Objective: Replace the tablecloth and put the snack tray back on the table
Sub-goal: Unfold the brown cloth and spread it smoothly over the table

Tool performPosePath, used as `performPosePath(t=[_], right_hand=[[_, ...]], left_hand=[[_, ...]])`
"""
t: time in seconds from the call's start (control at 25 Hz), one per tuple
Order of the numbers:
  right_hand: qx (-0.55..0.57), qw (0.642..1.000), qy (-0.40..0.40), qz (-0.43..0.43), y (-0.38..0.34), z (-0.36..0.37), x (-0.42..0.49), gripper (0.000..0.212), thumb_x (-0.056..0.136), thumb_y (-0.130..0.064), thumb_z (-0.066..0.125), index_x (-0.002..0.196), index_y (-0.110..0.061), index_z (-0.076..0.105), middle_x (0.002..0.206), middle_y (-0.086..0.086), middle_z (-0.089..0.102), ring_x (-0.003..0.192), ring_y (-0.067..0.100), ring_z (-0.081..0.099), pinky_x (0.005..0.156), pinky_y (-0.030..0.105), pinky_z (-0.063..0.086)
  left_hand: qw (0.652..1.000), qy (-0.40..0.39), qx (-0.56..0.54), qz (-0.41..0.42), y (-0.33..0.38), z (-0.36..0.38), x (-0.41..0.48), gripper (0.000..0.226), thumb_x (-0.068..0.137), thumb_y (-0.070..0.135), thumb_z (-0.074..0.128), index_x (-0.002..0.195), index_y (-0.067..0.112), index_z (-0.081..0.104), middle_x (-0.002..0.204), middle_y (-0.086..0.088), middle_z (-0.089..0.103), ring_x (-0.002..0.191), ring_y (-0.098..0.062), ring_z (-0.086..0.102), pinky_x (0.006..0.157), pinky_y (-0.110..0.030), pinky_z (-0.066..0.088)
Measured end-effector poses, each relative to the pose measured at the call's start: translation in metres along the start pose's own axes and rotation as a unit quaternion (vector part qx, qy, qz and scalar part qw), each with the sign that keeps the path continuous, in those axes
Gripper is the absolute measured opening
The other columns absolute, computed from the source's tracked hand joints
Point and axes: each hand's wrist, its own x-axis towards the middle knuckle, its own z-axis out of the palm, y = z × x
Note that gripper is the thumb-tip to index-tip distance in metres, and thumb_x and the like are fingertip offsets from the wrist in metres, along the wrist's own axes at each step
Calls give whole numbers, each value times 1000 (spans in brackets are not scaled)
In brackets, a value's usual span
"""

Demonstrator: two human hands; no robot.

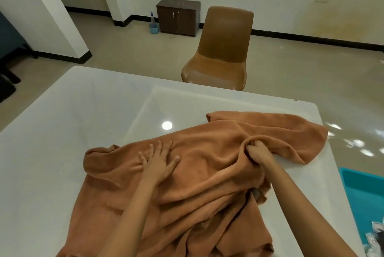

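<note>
A rumpled orange-brown tablecloth [207,165] lies across the near right part of a glossy white table [72,115] and hangs over the near edge. My left hand [159,162] rests flat on the cloth with fingers spread, a ring on one finger. My right hand [256,152] pinches a raised fold of the cloth near its right side. At the lower right edge a teal tray [361,194] holds several dark snack packets [377,236], below table level.
A brown chair [220,49] stands at the table's far side. Behind it a dark wooden cabinet [177,16] sits against the wall, with a spray bottle in a small bucket [153,25] beside it. A dark chair base [8,82] shows at far left.
</note>
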Motion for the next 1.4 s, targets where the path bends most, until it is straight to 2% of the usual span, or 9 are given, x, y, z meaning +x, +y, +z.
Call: performPosePath(t=[0.12,0.24,0.32,0.4,0.6,1.04,1.2,1.32,1.4], right_hand=[[230,967,-28,-102,-22,7,-6,29,100,-24,42,124,-23,58,128,4,59,110,12,59,95,30,50],[34,974,127,-187,30,21,-25,35,101,-36,33,133,-39,48,136,-5,51,116,2,52,98,24,44],[-194,959,89,-189,92,37,-26,52,103,-36,26,152,-24,13,159,0,17,145,14,19,120,40,12],[-375,911,66,-156,142,33,-16,61,102,-39,25,150,-21,-8,159,-2,-12,149,15,-5,120,44,-8],[-434,877,97,-180,167,-42,-3,64,94,-63,11,148,-32,-6,157,-9,-6,147,10,1,120,37,1],[-545,826,74,-127,153,-77,21,62,98,-53,14,150,-29,-8,161,-1,-6,148,15,-5,120,39,-3],[-335,900,197,-197,105,7,-5,37,93,-27,50,126,-10,53,124,18,57,116,35,52,97,45,42],[-220,958,98,-153,76,85,-25,41,87,-50,51,98,-11,58,93,9,62,87,27,60,73,36,48],[-193,968,88,-132,56,110,-24,34,86,-35,60,99,-4,57,97,14,63,91,31,60,74,36,48]], left_hand=[[998,-39,22,-52,-10,13,11,76,81,81,21,147,50,1,161,5,-6,147,-26,-12,107,-65,-17],[994,-71,3,-84,-20,9,19,86,64,93,11,142,58,0,159,12,-12,146,-27,-17,103,-69,-17],[993,-75,-8,-91,-25,7,26,89,59,96,7,141,61,1,159,14,-14,145,-27,-19,103,-70,-17],[993,-66,-9,-100,-34,6,30,84,62,95,8,139,62,0,159,15,-13,145,-27,-19,102,-70,-17],[992,-33,-19,-124,-67,1,39,76,70,90,12,140,62,1,159,18,-11,146,-26,-18,100,-72,-17],[973,1,-44,-226,-178,-33,16,80,81,80,20,149,44,-3,160,9,-13,143,-30,-25,113,-58,-11],[979,56,-39,-190,-143,-19,12,71,91,67,26,151,31,13,161,-5,-2,145,-34,-15,110,-64,-11],[982,78,-55,-163,-125,-6,-1,69,94,59,33,150,23,21,160,-9,6,146,-35,-10,111,-65,-9],[980,87,-86,-157,-121,-5,-7,58,97,50,37,147,20,31,159,-9,16,146,-36,-6,113,-63,-6]])
